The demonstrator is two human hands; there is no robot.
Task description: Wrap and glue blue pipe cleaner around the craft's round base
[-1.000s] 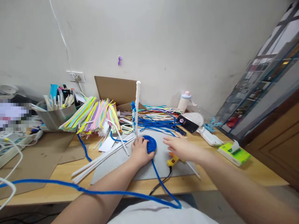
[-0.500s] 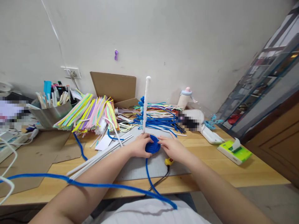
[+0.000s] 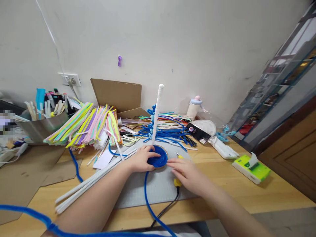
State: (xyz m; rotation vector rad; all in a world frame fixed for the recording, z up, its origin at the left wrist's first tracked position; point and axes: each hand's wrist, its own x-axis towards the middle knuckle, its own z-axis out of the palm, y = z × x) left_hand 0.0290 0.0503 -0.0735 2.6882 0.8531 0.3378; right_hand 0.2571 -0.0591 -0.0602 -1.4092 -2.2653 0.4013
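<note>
A round base point(image 3: 164, 168) covered with a flat blue pipe cleaner coil point(image 3: 159, 159) lies on the grey mat point(image 3: 133, 194). At its far edge stands an upright white fuzzy rod point(image 3: 157, 112), with blue curled trim beside it. My left hand point(image 3: 142, 159) grips the disc's left side, fingers on the coil and thumb by the near edge. My right hand point(image 3: 190, 174) is just off the right edge, fingers stretched out and holding nothing. Partly beneath it is a yellow-handled tool point(image 3: 177, 182) with a metal tip and black cord. A long blue pipe cleaner point(image 3: 148, 200) trails from the disc toward me.
Bundled pastel pipe cleaners point(image 3: 86, 126) and a metal bin point(image 3: 45, 126) of sticks stand left. White rods point(image 3: 98, 179) lie by my left forearm. Behind the disc are loose blue pipe cleaners point(image 3: 170, 132). A phone point(image 3: 198, 133) and tissue pack point(image 3: 251, 169) sit right.
My right hand has moved off the disc's edge, down and right, uncovering more of the yellow tool. My left hand stays on the disc. The view has shifted slightly.
</note>
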